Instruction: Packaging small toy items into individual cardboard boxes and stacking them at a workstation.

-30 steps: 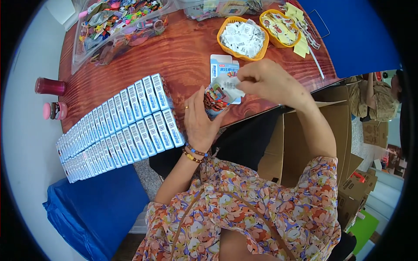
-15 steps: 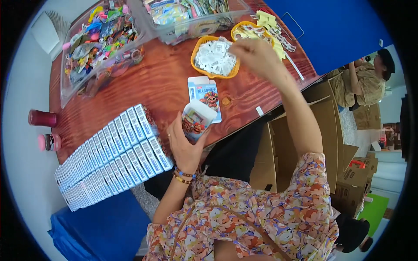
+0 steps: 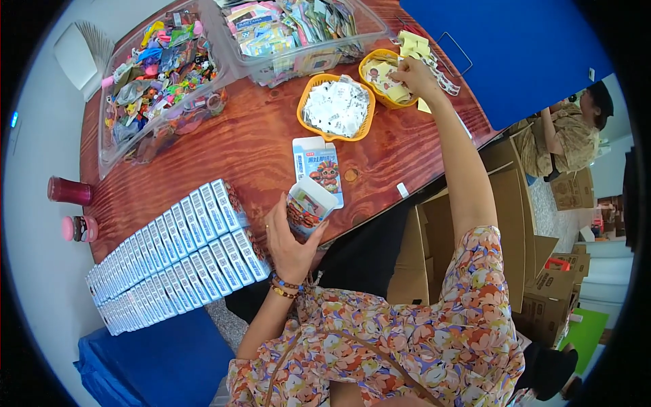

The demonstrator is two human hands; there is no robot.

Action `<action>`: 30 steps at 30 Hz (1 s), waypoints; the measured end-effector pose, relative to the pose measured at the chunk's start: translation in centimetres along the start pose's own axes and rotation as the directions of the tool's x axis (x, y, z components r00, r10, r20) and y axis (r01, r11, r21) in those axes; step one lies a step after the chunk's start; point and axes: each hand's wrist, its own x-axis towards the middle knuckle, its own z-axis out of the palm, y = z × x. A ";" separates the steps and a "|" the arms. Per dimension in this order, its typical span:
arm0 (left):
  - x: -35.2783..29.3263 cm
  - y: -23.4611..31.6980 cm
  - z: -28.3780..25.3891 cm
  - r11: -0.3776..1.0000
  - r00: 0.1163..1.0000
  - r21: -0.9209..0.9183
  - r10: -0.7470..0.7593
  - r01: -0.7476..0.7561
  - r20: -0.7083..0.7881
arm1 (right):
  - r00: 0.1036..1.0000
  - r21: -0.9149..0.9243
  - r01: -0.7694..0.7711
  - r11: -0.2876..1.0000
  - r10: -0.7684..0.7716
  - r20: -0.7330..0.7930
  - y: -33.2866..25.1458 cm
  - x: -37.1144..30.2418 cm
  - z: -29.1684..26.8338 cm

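Observation:
My left hand (image 3: 290, 249) is wrapped round a small blue-and-white cardboard box (image 3: 304, 216), whose top is open and tilted toward me. Just beyond it, a similar printed carton (image 3: 324, 168) lies on the table. My right hand (image 3: 418, 79) reaches to the far yellow basket (image 3: 386, 100), fingers pinched together at the pale yellow cards (image 3: 381, 73) inside. Whatever is between those fingertips is hidden. Beside that basket stands another yellow basket (image 3: 303, 117), filled with small white packets (image 3: 336, 107).
Two rows of blue-and-white boxes (image 3: 180, 247) stand at the left. Clear plastic bins hold small colourful toys (image 3: 159, 68) and flat packets (image 3: 291, 27). Yellow paper strips (image 3: 415, 46) lie behind the baskets. A large cardboard carton (image 3: 475, 230) stands right of the table (image 3: 237, 149).
My right hand has moved from above the white packets, farther right and down into the basket of yellow cards. My left hand keeps hold of the open box.

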 end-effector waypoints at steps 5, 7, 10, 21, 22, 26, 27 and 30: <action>0.0 -0.1 -0.1 1.000 1.000 -0.024 -0.016 0.016 -0.012 | 0.998 0.028 -0.042 0.999 0.043 -0.039 -0.4 -0.5 -0.5; -0.1 -0.3 -0.3 0.999 0.999 -0.028 -0.032 0.031 -0.018 | 0.992 -0.051 -0.111 0.992 0.107 -0.071 -1.4 -1.1 -0.8; 0.0 -0.1 0.1 0.999 1.000 -0.048 -0.016 0.015 -0.014 | 0.988 -0.135 -0.054 0.989 0.033 -0.154 0.3 -1.2 -1.9; 0.3 0.0 0.7 1.000 1.000 0.031 0.006 -0.005 -0.031 | 0.817 0.121 0.531 0.839 -0.544 0.192 -18.3 -21.4 2.0; 0.3 0.2 0.7 0.999 0.999 0.033 0.018 -0.016 -0.045 | 0.821 0.013 0.529 0.848 -0.516 0.244 -18.6 -21.8 2.6; 0.2 0.1 0.5 0.999 0.999 0.033 0.009 -0.008 -0.037 | 0.837 -0.189 0.542 0.819 -0.506 0.206 -19.0 -23.0 4.3; 0.0 -0.2 0.5 0.999 0.999 0.048 0.026 -0.025 -0.034 | 0.813 -0.214 0.579 0.787 -0.538 0.222 -19.2 -23.7 4.4; -0.1 -0.4 0.4 0.998 0.998 0.056 0.039 -0.035 -0.055 | 0.749 -0.153 0.658 0.737 -0.620 0.235 -18.9 -24.3 4.1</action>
